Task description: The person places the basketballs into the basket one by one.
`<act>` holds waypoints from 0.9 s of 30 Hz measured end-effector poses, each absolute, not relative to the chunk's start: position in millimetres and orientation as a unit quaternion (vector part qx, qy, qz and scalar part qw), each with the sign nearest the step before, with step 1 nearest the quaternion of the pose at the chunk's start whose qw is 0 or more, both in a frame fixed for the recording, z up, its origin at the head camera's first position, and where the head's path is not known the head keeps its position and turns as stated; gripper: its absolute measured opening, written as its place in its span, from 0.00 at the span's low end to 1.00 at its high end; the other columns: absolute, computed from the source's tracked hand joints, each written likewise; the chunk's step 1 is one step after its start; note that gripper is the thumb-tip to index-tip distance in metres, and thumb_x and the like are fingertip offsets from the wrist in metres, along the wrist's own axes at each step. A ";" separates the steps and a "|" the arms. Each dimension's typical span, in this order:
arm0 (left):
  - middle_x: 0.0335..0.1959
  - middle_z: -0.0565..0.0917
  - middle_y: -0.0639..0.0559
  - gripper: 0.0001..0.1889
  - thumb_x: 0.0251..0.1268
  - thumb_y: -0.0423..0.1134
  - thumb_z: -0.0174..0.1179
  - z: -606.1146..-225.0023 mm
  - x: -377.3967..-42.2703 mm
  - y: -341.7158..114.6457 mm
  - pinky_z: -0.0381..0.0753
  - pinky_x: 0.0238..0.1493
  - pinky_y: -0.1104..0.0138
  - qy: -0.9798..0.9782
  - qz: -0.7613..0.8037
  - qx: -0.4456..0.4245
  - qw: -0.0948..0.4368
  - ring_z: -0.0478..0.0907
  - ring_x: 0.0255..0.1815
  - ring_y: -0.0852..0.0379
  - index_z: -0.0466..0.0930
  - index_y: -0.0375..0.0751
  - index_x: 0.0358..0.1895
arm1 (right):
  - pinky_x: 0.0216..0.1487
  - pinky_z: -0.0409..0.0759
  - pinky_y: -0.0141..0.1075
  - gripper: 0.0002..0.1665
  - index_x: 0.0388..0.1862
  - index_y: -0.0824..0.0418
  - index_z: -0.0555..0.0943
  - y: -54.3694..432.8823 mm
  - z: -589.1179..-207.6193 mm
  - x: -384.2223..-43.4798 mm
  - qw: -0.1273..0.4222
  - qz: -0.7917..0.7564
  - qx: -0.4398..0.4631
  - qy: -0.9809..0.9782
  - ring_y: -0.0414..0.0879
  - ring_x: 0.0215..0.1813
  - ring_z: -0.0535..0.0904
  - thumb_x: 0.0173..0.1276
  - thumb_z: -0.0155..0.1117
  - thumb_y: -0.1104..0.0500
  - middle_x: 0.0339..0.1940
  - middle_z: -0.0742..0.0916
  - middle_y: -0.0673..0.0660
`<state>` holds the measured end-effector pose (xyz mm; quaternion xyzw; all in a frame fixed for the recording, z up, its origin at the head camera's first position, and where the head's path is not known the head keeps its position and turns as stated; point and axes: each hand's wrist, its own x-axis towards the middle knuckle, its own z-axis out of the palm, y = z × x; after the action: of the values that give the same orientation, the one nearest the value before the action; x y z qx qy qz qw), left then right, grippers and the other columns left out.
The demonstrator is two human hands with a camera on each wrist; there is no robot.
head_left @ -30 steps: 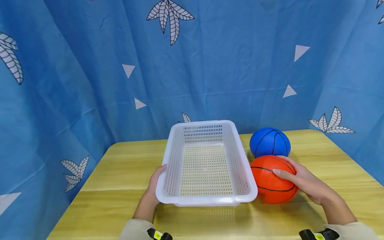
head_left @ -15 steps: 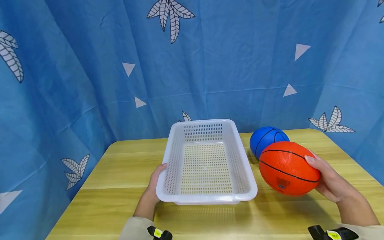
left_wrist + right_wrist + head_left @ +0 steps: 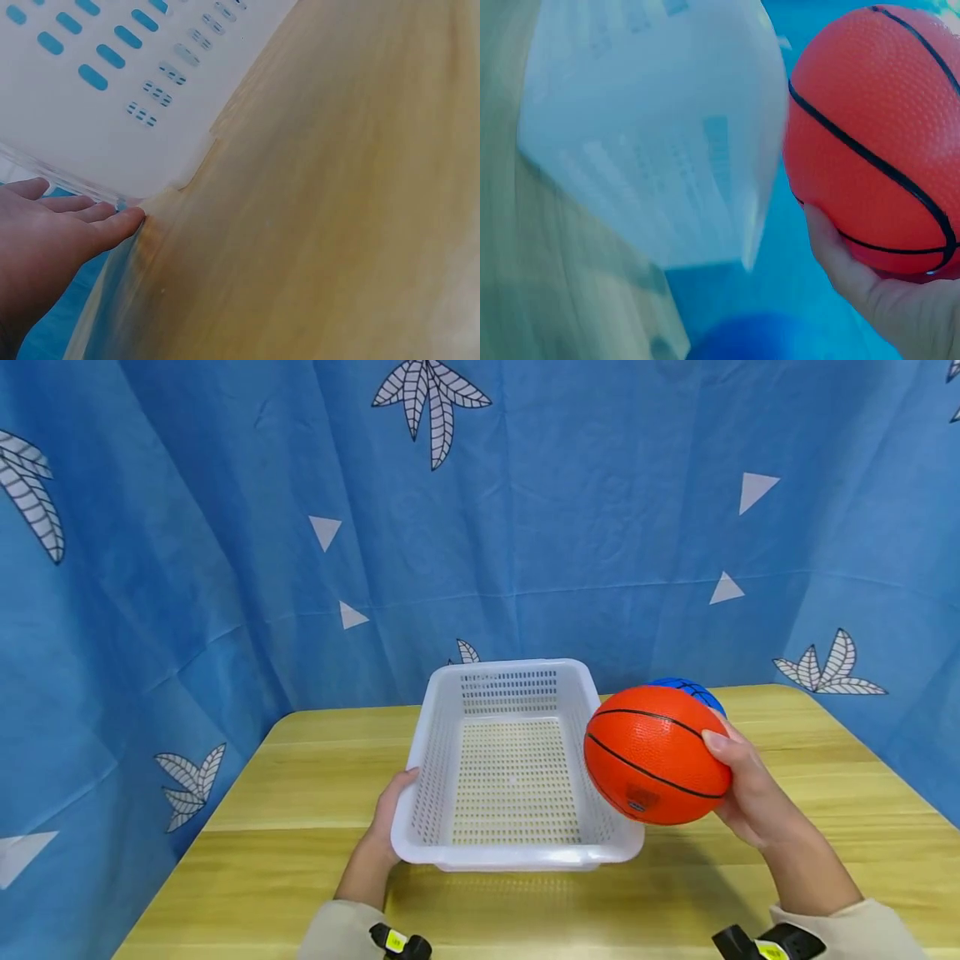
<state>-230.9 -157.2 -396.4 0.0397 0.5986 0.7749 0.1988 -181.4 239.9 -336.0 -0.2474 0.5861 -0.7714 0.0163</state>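
A white plastic basket (image 3: pixel 517 858) with perforated walls and floor sits on the table. My left hand (image 3: pixel 393 810) holds its left side, the thumb over the rim; in the left wrist view the fingers (image 3: pixel 97 217) meet the basket's edge. A red-orange toy basketball (image 3: pixel 652 760) is raised above the table, overlapping the basket's right rim in the head view. My right hand (image 3: pixel 750 789) grips this ball from its right side, thumb on the near face. Behind it a blue toy basketball (image 3: pixel 693 689) shows only its top.
The wooden table (image 3: pixel 300 827) extends around the basket, with its back edge against a blue curtain (image 3: pixel 562 527) printed with leaves and triangles. More of the blue ball (image 3: pixel 765 341) appears, blurred, at the bottom of the right wrist view.
My right hand has lifted the red-orange basketball off the table, first to the right, then left toward the basket's right rim. My left hand and the basket have stayed put.
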 end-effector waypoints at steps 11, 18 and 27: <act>0.59 0.69 0.43 0.32 0.69 0.52 0.29 -395.1 -233.4 -158.4 0.66 0.57 0.58 0.591 0.780 0.051 0.198 0.69 0.55 0.50 0.46 0.42 0.74 | 0.39 0.82 0.41 0.32 0.69 0.53 0.60 177.8 -314.3 -192.9 -0.068 -0.561 -0.195 0.802 0.55 0.53 0.75 0.66 0.54 0.54 0.58 0.73 0.57; 0.62 0.65 0.38 0.33 0.69 0.53 0.28 -395.0 -235.2 -158.6 0.66 0.55 0.57 0.604 0.771 0.048 0.197 0.68 0.55 0.49 0.45 0.42 0.74 | 0.37 0.81 0.44 0.42 0.66 0.47 0.65 142.5 -323.8 -201.2 -0.106 -0.362 -0.195 0.905 0.53 0.48 0.77 0.52 0.69 0.44 0.56 0.77 0.55; 0.62 0.66 0.36 0.33 0.69 0.53 0.27 -396.5 -234.1 -159.3 0.66 0.54 0.59 0.607 0.770 0.039 0.191 0.69 0.53 0.50 0.47 0.40 0.74 | 0.38 0.79 0.42 0.43 0.62 0.45 0.68 118.5 -341.6 -208.3 -0.125 -0.244 -0.243 0.930 0.46 0.47 0.76 0.45 0.70 0.38 0.54 0.76 0.49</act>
<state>-234.1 -159.3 -396.5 0.0385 0.6074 0.7701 0.1913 -208.3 118.5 -341.6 -0.2435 0.9303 -0.2443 -0.1251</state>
